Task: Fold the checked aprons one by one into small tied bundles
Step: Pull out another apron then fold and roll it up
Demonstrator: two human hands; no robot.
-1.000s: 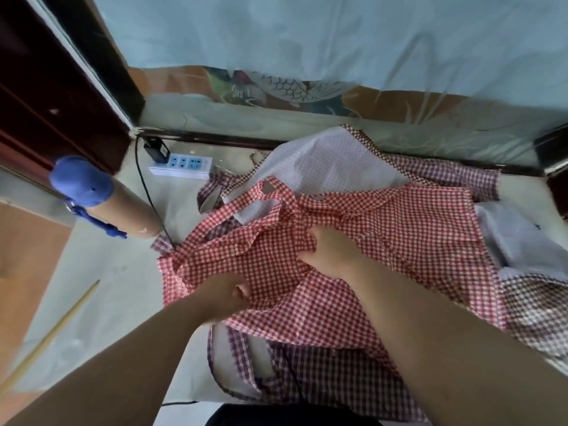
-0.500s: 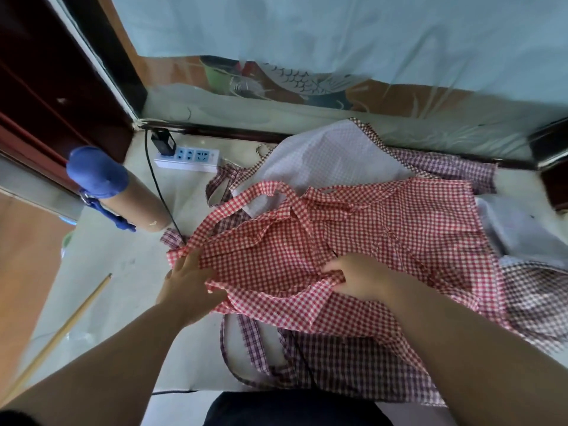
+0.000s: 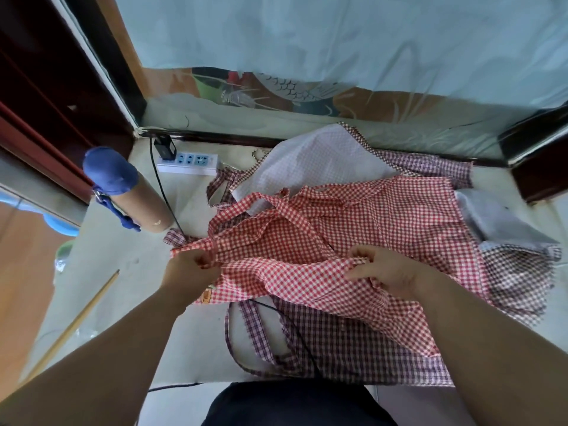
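A red-and-white checked apron [image 3: 384,222] lies rumpled on top of a pile, its straps looped at the upper left. My left hand [image 3: 192,269] grips the apron's left corner, fingers curled round the cloth. My right hand [image 3: 384,272] pinches the near edge of the same apron a little right of centre. Between the two hands the edge is lifted and stretched. Under it lie a purple checked apron [image 3: 338,342] and a pale checked one [image 3: 316,161].
A white power strip [image 3: 189,162] with a black plug and cable sits at the back left. A cardboard tube with a blue cap [image 3: 129,195] lies left of the pile. A wooden stick [image 3: 76,321] runs along the left floor. A plastic-covered wall stands behind.
My left hand has closed on the apron's left corner. My right hand has slid right along the near edge, and the edge is now pulled taut between them.
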